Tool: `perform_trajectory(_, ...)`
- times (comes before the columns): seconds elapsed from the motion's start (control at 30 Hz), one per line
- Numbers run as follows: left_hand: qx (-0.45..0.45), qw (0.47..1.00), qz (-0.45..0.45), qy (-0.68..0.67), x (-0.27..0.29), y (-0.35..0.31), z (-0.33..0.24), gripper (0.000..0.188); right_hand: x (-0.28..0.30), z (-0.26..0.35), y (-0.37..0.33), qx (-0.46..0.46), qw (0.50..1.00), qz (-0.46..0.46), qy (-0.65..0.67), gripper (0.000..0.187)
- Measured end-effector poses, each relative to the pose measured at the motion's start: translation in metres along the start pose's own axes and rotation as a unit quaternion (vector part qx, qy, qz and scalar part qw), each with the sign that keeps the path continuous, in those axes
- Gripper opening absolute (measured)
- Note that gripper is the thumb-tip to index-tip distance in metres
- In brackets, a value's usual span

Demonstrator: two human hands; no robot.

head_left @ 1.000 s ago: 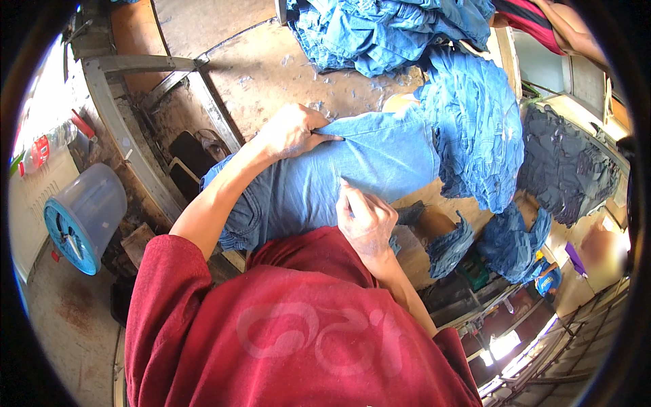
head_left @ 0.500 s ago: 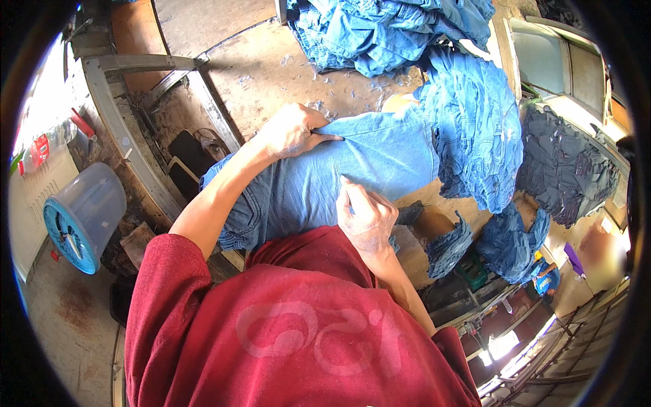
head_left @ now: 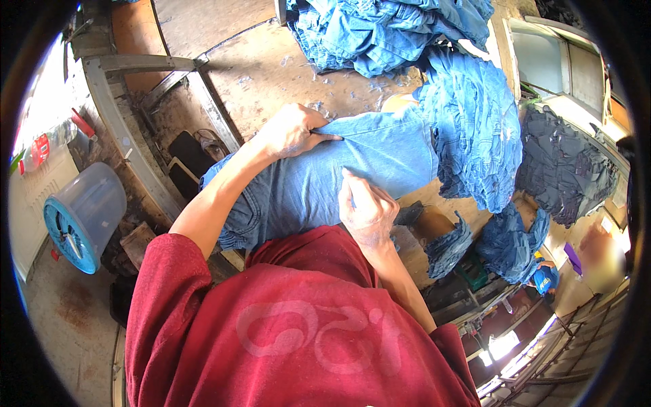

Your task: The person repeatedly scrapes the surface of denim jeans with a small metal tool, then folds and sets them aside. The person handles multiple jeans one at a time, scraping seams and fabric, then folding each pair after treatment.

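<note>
Denim garment (head_left: 390,150), left fingers (head_left: 308,126) pinching edge, right fingers (head_left: 363,195) seemingly bunched, tabletop (head_left: 261,78) room beyond

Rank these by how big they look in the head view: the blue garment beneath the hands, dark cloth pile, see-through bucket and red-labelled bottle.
1. Blue garment (largest)
2. Dark cloth pile and see-through bucket: too alike to rank
3. Red-labelled bottle (smallest)

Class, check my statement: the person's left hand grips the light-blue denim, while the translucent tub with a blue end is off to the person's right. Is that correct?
Not quite. The translucent tub with a blue end is off to the person's left, as the head view shows. The rest stands: the left hand grips the light-blue denim.
</note>
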State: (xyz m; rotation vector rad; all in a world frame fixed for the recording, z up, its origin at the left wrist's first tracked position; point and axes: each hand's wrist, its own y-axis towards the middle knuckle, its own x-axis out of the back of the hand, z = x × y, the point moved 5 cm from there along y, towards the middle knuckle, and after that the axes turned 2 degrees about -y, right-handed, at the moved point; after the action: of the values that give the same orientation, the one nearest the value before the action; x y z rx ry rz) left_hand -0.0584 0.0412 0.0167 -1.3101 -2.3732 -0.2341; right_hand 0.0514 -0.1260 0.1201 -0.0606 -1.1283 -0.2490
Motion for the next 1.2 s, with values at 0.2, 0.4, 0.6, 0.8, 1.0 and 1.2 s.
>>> perform_trajectory(0.2,0.001,1.000,-0.005,0.003,-0.001,-0.001,0.001,0.040,-0.001,0.000,0.002,0.016,1.000,0.006,-0.026,0.016)
perform_trajectory(0.4,-0.007,1.000,-0.009,-0.010,-0.001,0.000,0.001,0.041,0.006,0.001,0.005,0.001,1.000,0.001,0.005,0.014)
perform_trajectory(0.6,-0.007,1.000,0.001,0.016,-0.001,0.000,0.003,0.042,0.006,0.005,0.007,-0.009,1.000,0.026,-0.003,0.017)
perform_trajectory(0.8,-0.015,1.000,0.000,0.022,-0.001,0.000,0.003,0.044,-0.009,0.016,0.019,0.019,1.000,0.008,-0.008,0.016)
perform_trajectory(1.0,-0.014,1.000,0.005,0.026,-0.001,0.000,0.002,0.044,-0.007,0.018,-0.005,0.028,0.998,0.012,-0.050,0.020)
perform_trajectory(1.2,-0.025,0.999,-0.010,0.038,0.001,0.001,-0.002,0.041,0.006,0.017,-0.036,0.018,0.999,-0.027,-0.015,0.026)
